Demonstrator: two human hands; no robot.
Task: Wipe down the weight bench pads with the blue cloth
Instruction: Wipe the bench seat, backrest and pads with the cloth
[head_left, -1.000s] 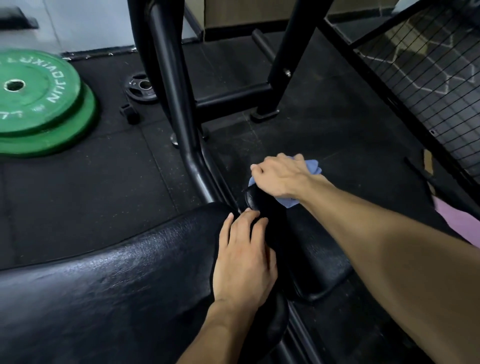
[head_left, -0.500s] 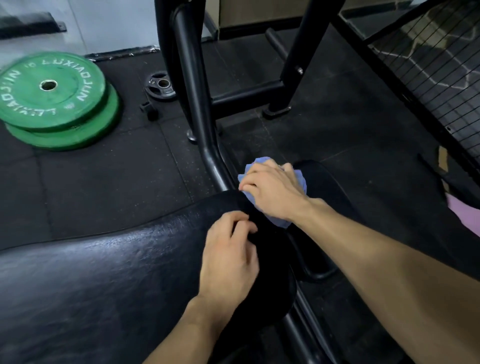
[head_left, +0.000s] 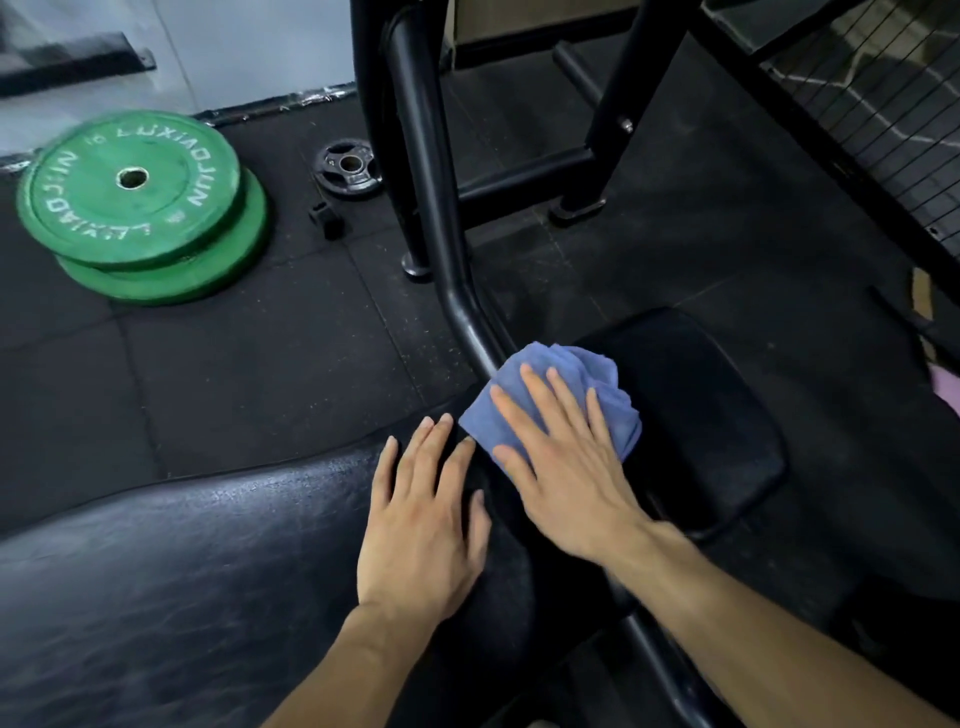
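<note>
Pressing flat with fingers spread, the right hand (head_left: 566, 470) is laid on the blue cloth (head_left: 563, 397), which is bunched at the gap between the back pad (head_left: 182, 571) and the seat pad (head_left: 696, 415). The left hand (head_left: 421, 525) is spread flat on the back pad, empty. Two green weight plates (head_left: 140, 208) are stacked on the floor, well apart.

Blk rubber floor (head_left: 249, 374), green plates (head_left: 130, 192)

Blue cloth (head_left: 566, 395) half under right hand (head_left: 566, 467).
</note>
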